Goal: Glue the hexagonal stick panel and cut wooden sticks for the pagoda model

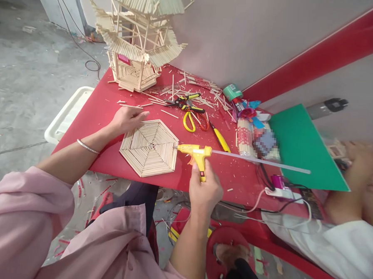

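Note:
My right hand [205, 190] is closed around the handle of a yellow hot glue gun [196, 151]. A long clear glue stick [263, 161] juts out of its back end. The nozzle points left, at the right edge of a flat hexagonal panel [150, 149] made of thin wooden sticks in a web pattern. Whether the tip touches the panel, I cannot tell. My left hand [128, 119] rests at the panel's upper left edge, fingers stretched out to the right and holding nothing. A loose stick [131, 106] lies just beyond it.
At the back of the red table [106, 156] stands a tiered stick pagoda [138, 41]. Pliers [186, 103], scissors [190, 122] and a yellow-handled tool [220, 139] lie among scattered sticks. A green board [307, 150], a power strip [283, 195] and another person's arm [348, 181] are at right.

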